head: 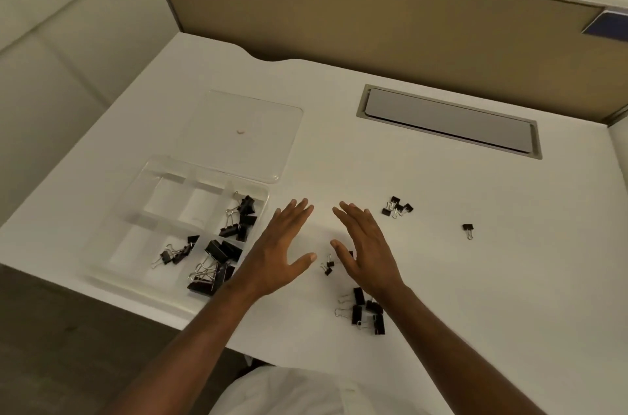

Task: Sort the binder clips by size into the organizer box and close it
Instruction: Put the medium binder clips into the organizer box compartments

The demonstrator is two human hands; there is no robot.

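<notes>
A clear organizer box (149, 173) lies open at the desk's left, its lid (244, 108) flat behind it. Large black clips (217, 265) fill its front right compartment, medium clips (243, 217) the back right one, and small clips (175, 253) a front middle one. My left hand (282, 248) and my right hand (365, 244) hover side by side with straight fingers, holding nothing. Two tiny clips (328, 266) lie between them. A cluster of medium clips (365, 311) sits under my right wrist. Small clips (397, 207) and a single clip (468, 229) lie to the right.
A grey cable hatch (448, 120) is set into the white desk (475, 278) at the back right. A beige partition (339, 13) closes off the far edge. The desk's front edge runs diagonally below the box.
</notes>
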